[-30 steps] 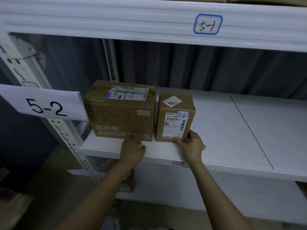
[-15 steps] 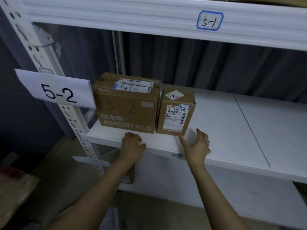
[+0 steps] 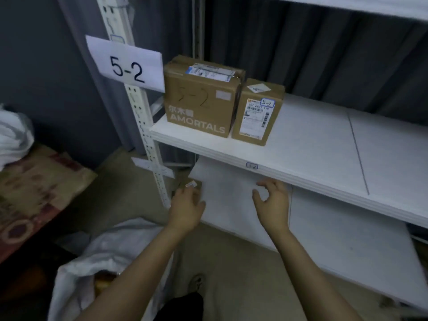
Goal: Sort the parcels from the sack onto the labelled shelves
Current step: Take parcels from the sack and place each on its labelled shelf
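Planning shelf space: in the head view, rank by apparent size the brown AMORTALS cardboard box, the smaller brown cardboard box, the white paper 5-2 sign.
1. Brown AMORTALS cardboard box.
2. Smaller brown cardboard box and white paper 5-2 sign look alike; unranked.

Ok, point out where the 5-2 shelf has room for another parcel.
Bare shelf runs from the small box rightward past the board seam. The end by the 5-2 sign is crowded: the AMORTALS box and small box stand side by side.
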